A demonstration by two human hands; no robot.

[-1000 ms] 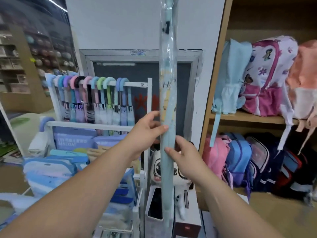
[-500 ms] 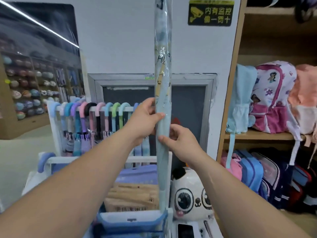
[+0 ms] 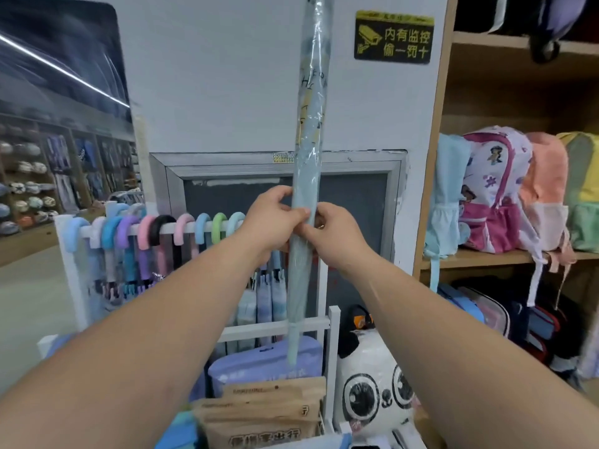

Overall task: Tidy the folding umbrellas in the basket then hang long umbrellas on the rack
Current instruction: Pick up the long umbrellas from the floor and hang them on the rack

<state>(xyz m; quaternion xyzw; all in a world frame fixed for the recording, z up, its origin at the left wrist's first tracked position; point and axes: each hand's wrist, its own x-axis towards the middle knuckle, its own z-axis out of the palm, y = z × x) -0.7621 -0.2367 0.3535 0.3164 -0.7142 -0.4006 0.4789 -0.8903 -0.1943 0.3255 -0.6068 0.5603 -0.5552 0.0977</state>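
The long pale-blue umbrella in its clear plastic sleeve (image 3: pixel 306 189) stands upright in front of the wall, above the right end of the white tube rack (image 3: pixel 72 270). Its upper end runs out of the top of the view. Its thin lower end hangs just past the rack's lower crossbar (image 3: pixel 259 329).

Hazards, as I judge them:
- The sleeve is slick film. A light pinch may let the umbrella slide down through my grip.
- The lower end may catch on the crossbar when I swing it toward the rail.
- The row of pastel crook handles (image 3: pixel 186 226) is crowded. Forcing a gap may knock a neighbour off.
- The handle is out of view, so I cannot confirm which way the hook faces.

Hands: my left hand (image 3: pixel 272 218) and right hand (image 3: pixel 334 234) both pinch the umbrella at mid-length, from opposite sides, fingers curled close round it.
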